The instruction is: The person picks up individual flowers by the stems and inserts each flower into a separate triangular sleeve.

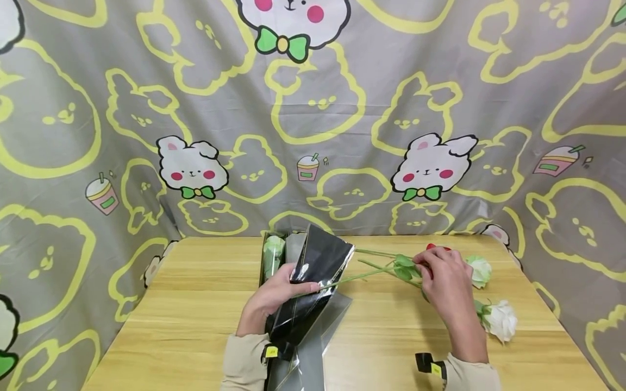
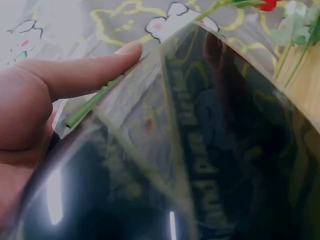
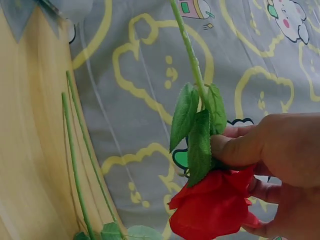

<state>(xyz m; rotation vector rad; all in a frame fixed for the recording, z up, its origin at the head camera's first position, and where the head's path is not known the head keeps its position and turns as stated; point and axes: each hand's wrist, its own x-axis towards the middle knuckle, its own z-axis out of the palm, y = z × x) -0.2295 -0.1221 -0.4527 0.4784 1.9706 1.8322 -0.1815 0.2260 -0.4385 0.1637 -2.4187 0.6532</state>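
My right hand (image 1: 447,285) pinches a red rose (image 3: 210,205) just below its bloom, by the green leaves (image 3: 200,145). In the head view the bloom is mostly hidden behind that hand. The rose's stem (image 1: 362,276) runs left to my left hand (image 1: 276,290), where the thumb presses its cut end (image 2: 92,105) against glossy black wrapping paper (image 1: 325,255). That same hand grips the paper, which stands tilted over the table. Its fingers behind the paper are hidden.
Two whitish roses, one greenish (image 1: 480,270) and one white (image 1: 502,320), lie at the table's right. Beneath the black paper is a narrow dark box (image 1: 262,266) holding a pale rose (image 1: 274,250), with grey translucent wrapping (image 1: 337,312) beside it. A patterned curtain (image 1: 323,119) hangs behind.
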